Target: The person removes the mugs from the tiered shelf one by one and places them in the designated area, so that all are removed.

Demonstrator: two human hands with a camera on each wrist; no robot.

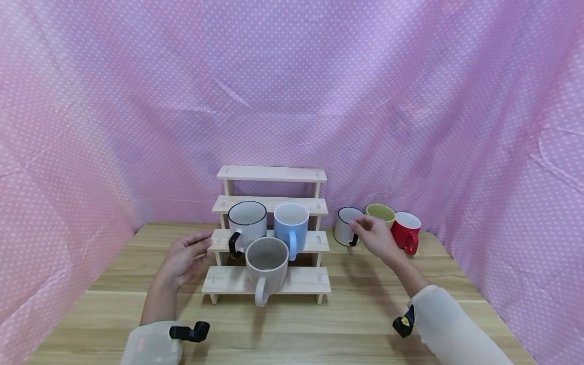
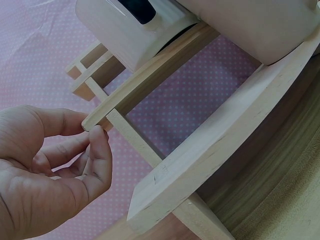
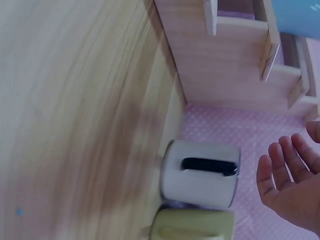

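At the left end of a stepped wooden shelf (image 1: 292, 287), my left hand (image 1: 186, 257) pinches the tip of the second plank (image 2: 150, 75) between thumb and fingers. Higher up on the right, my right hand (image 1: 375, 237) hovers near a white mug with a black handle (image 3: 200, 175); its fingers (image 3: 295, 155) are apart from the mug and hold nothing. On the second step sit a white mug with a black rim (image 1: 248, 223) and a light blue mug (image 1: 291, 223). A grey-beige mug (image 1: 268, 266) stands on the lowest step, handle toward me.
Beside the white mug on the right, an olive-green mug (image 1: 380, 211) and a red mug (image 1: 406, 233) stand in a row on the wood-grain table (image 1: 292, 329). A pink dotted cloth (image 1: 292, 91) hangs close behind the shelf and along both sides.
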